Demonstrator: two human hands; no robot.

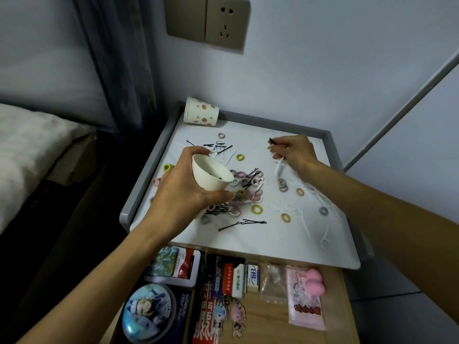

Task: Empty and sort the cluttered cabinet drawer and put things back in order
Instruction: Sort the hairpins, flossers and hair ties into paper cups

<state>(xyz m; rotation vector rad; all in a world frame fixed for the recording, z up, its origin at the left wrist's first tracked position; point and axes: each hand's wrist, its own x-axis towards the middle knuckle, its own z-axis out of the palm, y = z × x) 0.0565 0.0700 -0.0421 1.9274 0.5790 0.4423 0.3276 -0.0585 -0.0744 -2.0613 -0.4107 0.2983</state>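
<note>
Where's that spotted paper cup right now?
The spotted cup lies tipped over in the far left corner of the grey tray, beyond the scattered hair ties.

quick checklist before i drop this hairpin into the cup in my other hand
1. Black metal hairpin pinched in right hand: ok.
2. Plain white paper cup gripped by left hand: ok.
3. Cup mouth open and unobstructed: ok, though tilted.
4. Cup holds only hairpins: cannot tell, only dark bits show inside.
5. Right hand free of other items: not ok, a white plastic floss pick seems caught at its lower fingers.
6. Orange-dotted paper cup upright: not ok, it lies on its side.
</note>
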